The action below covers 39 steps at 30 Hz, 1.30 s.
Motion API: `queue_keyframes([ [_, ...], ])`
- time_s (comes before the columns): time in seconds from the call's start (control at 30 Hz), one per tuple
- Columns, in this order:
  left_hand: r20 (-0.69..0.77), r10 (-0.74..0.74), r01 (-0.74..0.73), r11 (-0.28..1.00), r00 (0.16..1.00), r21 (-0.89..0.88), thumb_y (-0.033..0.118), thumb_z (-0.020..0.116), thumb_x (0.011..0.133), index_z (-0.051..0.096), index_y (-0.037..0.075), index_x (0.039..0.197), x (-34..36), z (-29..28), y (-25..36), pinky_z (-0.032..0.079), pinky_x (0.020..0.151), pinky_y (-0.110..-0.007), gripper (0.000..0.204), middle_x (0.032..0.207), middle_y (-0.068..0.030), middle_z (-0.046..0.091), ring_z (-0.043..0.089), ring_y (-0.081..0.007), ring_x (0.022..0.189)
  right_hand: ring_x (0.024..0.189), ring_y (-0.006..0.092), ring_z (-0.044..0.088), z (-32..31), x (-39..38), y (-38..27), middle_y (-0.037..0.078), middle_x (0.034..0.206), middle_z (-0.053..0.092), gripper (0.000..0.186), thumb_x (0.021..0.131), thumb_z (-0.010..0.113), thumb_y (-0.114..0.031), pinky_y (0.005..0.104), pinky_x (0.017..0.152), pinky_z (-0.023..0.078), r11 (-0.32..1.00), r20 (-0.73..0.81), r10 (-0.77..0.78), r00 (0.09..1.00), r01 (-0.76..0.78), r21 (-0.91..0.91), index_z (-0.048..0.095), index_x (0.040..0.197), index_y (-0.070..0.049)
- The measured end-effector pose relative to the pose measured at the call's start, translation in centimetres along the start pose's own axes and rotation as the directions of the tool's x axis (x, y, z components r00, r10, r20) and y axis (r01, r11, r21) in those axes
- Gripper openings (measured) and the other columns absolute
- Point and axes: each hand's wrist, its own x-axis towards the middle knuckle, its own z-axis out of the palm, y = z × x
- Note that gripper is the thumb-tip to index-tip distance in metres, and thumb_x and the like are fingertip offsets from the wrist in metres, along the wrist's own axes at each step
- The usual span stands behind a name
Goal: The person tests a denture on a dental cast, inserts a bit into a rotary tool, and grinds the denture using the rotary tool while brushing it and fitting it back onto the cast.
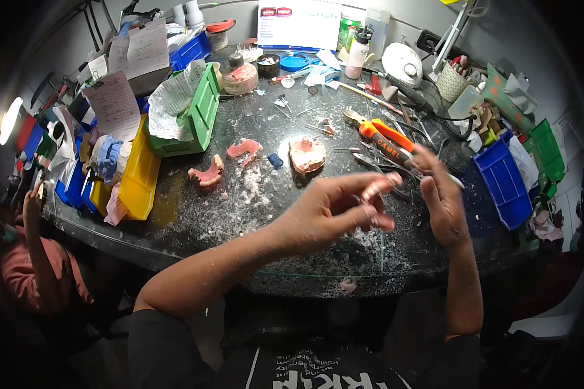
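Head view looks down on a dark, dusty desk (pixel 253 214) full of stuff. At the back sit a green bin (pixel 198 117) with paper in it, a yellow bin (pixel 136 172) and a blue bin (pixel 503 181). Orange pliers (pixel 386 139) lie near the right hand (pixel 442 201). Pink teeth pieces (pixel 207 174) and a pink teeth model (pixel 307 154) rest on the desk, past the hands.

The left hand (pixel 334 211) is up above the desk and pinches a small pink piece (pixel 377 198) in its fingertips. It looks blurry. It seems to run up and down, but I cannot be sure. The right hand is just beside it, holding a thin tool (pixel 453 178) that points to the right. Another person's hand (pixel 32 201) is far off at the left edge.
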Motion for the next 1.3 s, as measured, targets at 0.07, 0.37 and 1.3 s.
queue_keyframes([
  [0.07,0.073,-0.06,0.059,0.998,0.996,0.008,0.003,0.053,0.097,0.036,-0.001,0.144,-0.7,0.2,0.4,0.05,0.099,-0.038,0.05,0.137,-0.0152,0.052,0.063,-0.0255,0.112,0.104,0.0278,0.061,0.1,-0.5,-3.5,0.016,0.123,0.057,0.076,0.095,0.04,-0.063,0.0388,0.086,0.05,0.018,0.488,-0.03,0.872,-0.488,0.873,0.044,0.139,-0.002],
  [0.37,-0.054,0.406,-0.133,0.418,0.912,0.899,0.021,0.079,0.078,0.057,0.002,0.128,0.5,-3.9,3.1,0.051,0.083,-0.034,0.058,0.12,-0.0171,0.059,0.062,-0.0244,0.1,0.091,0.0364,0.066,0.7,0.1,-4.1,0.024,0.108,0.063,0.064,0.096,0.035,-0.043,0.0469,0.08,0.055,-0.476,0.525,-0.059,0.849,-0.486,0.733,0.036,0.141,0.002],
  [1.3,0.288,0.071,-0.296,0.321,0.955,0.9,0.025,0.078,0.064,0.063,0.002,0.1,-1.4,-1.8,0.2,0.051,0.085,-0.042,0.045,0.107,-0.0155,0.053,0.056,-0.0325,0.1,0.077,0.0146,0.068,8.4,16.7,-9.6,0.009,0.082,0.071,0.017,0.091,0.061,-0.009,0.0285,0.071,0.056,0.465,0.376,-0.096,0.922,-0.292,0.836,0.065,0.099,0.005],
])
